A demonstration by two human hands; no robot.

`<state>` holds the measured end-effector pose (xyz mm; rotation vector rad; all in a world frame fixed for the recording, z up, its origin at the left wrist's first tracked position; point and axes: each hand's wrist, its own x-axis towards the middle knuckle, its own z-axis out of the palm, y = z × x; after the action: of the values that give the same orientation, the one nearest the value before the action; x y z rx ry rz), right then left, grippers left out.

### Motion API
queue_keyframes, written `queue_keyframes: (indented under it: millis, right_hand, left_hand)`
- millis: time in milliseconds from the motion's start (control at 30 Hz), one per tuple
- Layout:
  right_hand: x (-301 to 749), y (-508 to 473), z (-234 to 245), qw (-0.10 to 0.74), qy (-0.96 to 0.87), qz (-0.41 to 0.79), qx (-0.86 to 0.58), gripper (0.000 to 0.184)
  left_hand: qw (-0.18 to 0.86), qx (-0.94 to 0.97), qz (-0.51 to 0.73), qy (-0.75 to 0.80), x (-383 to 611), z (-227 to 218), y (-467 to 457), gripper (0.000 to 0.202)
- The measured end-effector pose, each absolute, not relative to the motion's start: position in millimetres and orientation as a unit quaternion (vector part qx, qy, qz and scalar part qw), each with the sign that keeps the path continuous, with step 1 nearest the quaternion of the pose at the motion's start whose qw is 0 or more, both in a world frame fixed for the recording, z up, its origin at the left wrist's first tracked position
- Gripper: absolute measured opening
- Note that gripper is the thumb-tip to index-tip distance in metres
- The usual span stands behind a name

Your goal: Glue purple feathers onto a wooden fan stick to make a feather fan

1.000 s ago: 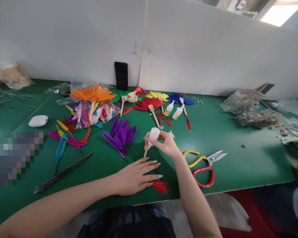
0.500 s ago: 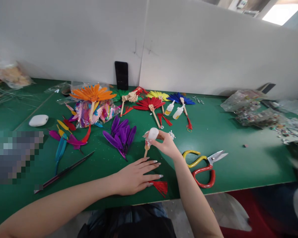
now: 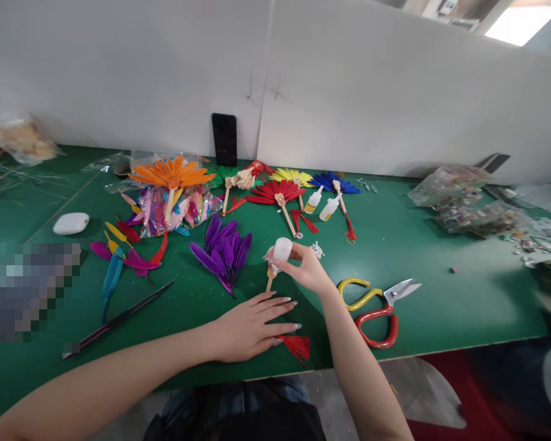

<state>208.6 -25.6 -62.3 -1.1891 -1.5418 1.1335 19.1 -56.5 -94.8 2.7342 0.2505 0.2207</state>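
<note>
Nearest, at the front edge of the green table (image 3: 441, 318), the left hand (image 3: 250, 327) lies flat, palm down, fingers spread & straight, gripping nothing; fingertips press the lower end of a thin wooden fan stick (image 3: 270, 280), w/ a red tassel (image 3: 297, 346) just beside the little finger. Unchanged vs a sec ago, so the stick's kept pinned. Just beyond, the right hand (image 3: 308, 269) is curled tight round a small white glue bottle (image 3: 281, 252), tipped nozzle-down onto the stick's top end. Vs 1 s back it sits a touch lower & nearer – looks like glue's going on. Right of it, yellow- and red-handled scissors (image 3: 371, 306). Left, loose purple feathers (image 3: 224, 250). Farther back toward the rear edge: finished red feather fan (image 3: 272, 192), two spare glue bottles (image 3: 321, 204), orange feather fan (image 3: 171, 174)
</note>
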Motion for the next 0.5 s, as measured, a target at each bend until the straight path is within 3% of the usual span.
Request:
queue_keyframes:
  millis: [500]
  right_hand:
    - [211.5, -22.8, -66.2, 0.492, -0.591, 0.409, -0.492, 0.026]
  left_hand:
    - [0.179, 0.978, 0.051, 0.093, 19.1, -93.3, -56.7, 0.042]
